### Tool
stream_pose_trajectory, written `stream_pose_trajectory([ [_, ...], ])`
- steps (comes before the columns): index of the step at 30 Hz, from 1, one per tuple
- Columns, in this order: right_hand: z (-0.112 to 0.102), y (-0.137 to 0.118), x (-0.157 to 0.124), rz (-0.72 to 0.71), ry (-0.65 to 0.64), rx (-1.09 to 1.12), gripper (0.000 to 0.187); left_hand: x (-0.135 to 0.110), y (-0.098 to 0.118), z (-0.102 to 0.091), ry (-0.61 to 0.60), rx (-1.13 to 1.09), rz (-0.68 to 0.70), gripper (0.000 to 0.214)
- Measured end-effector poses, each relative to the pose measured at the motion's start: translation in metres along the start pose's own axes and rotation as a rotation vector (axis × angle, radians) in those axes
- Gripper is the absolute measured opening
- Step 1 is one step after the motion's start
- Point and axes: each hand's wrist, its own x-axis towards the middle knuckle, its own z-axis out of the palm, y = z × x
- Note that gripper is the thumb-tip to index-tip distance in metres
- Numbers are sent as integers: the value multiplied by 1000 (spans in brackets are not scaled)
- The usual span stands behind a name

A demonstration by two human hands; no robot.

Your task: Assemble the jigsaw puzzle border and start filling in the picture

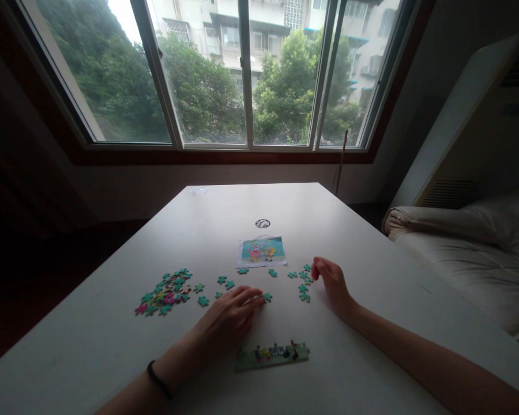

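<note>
My left hand (228, 320) lies low on the white table (372, 276), fingers stretched toward a teal puzzle piece (267, 297) and touching it at the fingertips. My right hand (331, 280) rests on the table with fingers curled, beside a small cluster of teal pieces (303, 282); what it holds, if anything, is hidden. A joined strip of puzzle pieces (271, 355) lies near the front, just past my left hand. A heap of loose teal, pink and yellow pieces (164, 293) sits to the left. A cartoon reference picture (260, 251) lies further back.
Scattered single pieces (225, 281) lie between heap and picture. A round cable hole (262, 223) sits mid-table. A large window (242, 75) is behind. A cushioned seat (471, 242) stands on the right. A thin stick (339, 162) leans at the far edge.
</note>
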Motion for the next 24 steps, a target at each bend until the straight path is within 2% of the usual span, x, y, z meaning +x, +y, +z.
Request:
stream_pose_trajectory([
  [3, -3, 7, 8, 112, 138, 128, 41, 0, 0, 0, 3, 2, 1, 35],
  [6, -5, 13, 13, 216, 214, 220, 38, 1, 1, -1, 11, -10, 4, 36],
  [13, -6, 18, 13, 264, 213, 273, 36, 2, 0, -2, -24, -2, 4, 35],
  [24, -6, 14, 13, 261, 224, 283, 36, 4, 3, -5, -6, -3, 5, 32],
])
